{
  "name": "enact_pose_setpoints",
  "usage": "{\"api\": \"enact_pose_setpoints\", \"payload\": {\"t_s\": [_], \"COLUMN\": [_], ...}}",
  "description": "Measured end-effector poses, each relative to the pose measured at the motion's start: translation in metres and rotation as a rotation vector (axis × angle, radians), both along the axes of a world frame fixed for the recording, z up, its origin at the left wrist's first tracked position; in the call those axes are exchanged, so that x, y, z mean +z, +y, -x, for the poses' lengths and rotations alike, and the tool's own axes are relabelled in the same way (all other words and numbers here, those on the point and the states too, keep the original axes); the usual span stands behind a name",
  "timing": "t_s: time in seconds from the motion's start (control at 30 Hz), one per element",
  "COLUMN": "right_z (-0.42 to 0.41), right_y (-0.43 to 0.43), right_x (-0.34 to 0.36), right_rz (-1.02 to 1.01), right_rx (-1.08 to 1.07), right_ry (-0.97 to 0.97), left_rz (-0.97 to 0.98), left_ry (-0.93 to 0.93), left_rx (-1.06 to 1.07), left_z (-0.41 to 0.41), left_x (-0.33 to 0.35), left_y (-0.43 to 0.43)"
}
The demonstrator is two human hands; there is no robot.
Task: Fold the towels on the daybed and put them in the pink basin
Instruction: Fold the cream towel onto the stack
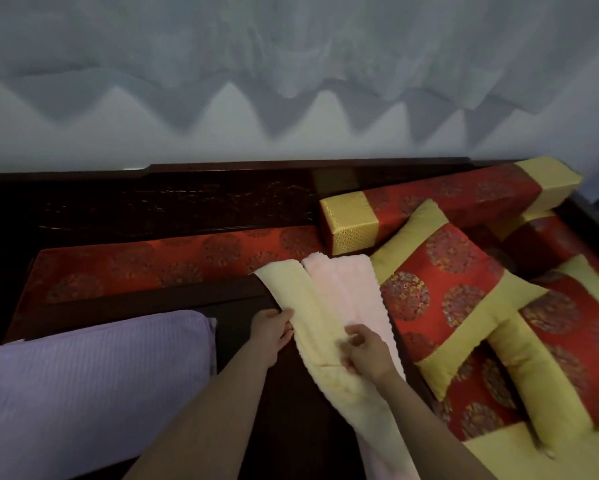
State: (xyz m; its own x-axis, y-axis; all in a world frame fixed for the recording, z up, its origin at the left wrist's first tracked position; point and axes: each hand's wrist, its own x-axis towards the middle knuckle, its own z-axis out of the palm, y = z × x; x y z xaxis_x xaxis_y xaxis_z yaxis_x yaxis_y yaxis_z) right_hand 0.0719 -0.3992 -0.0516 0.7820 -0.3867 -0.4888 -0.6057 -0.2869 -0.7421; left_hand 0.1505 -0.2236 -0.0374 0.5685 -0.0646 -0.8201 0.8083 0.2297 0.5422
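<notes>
Red brocade covers the daybed (pixel 173 261), which fills the view from 9 to 3 o'clock and carries everything else. A lavender ribbed cushion (pixel 83 382) sits at 8 o'clock, well apart from the work. At 3 o'clock a red-and-gold square cushion (pixel 440 292) leans just beside the towels, with a long bolster (pixel 429 206) behind it at 1 o'clock. The square cushion crowds the right side and would likely hamper spreading a towel flat that way. The yellow towel (pixel 301 299) lies as a long strip from 12 toward 6 o'clock, partly over the pink towel (pixel 343 285) at its right. Both look light, soft and limp, so they will probably sag and bunch unless taken by the corners or a firm edge, then smoothed flat. The left hand (pixel 272 329) holds the yellow towel's left edge with curled fingers. The right hand (pixel 365 351) rests on the strip's middle, its fingers bent and seemingly pinching the pile, though blur makes this uncertain. The pink basin is not in view.
</notes>
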Motion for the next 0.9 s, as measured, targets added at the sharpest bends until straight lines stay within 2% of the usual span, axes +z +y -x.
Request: {"api": "enact_pose_setpoints", "payload": {"t_s": [0.17,0.27,0.33,0.4,0.5,0.53,0.6,0.73,0.8,0.87,0.9], "right_z": [0.007,0.010,0.010,0.010,0.013,0.014,0.014,0.013,0.011,0.005,0.002], "right_y": [-0.001,0.002,0.003,0.005,0.008,0.007,0.005,0.002,0.007,0.017,0.022], "right_x": [0.002,0.006,0.012,0.016,0.025,0.029,0.041,0.080,0.108,0.142,0.157], "right_rz": [0.148,0.390,0.465,0.353,0.028,0.012,0.135,0.313,0.293,0.277,0.288], "right_rx": [0.243,0.439,0.517,0.570,0.642,0.697,0.828,0.882,0.867,0.894,0.927], "right_ry": [-0.066,-0.111,-0.123,-0.117,-0.103,-0.087,-0.093,-0.226,-0.350,-0.440,-0.476], "left_rz": [-0.032,-0.071,-0.043,-0.011,-0.041,-0.071,-0.168,-0.364,-0.536,-0.766,-0.842], "left_ry": [-0.009,-0.039,-0.043,-0.065,-0.180,-0.223,-0.290,-0.323,-0.376,-0.520,-0.620], "left_rx": [-0.042,-0.042,-0.024,0.022,0.082,0.086,0.051,-0.205,-0.484,-0.819,-0.922], "left_z": [-0.001,-0.002,0.001,0.006,0.018,0.022,0.029,0.037,0.039,0.039,0.037], "left_x": [0.005,0.016,0.029,0.041,0.059,0.064,0.073,0.081,0.080,0.077,0.078], "left_y": [-0.015,-0.014,-0.009,0.003,0.029,0.039,0.057,0.084,0.097,0.107,0.109]}}
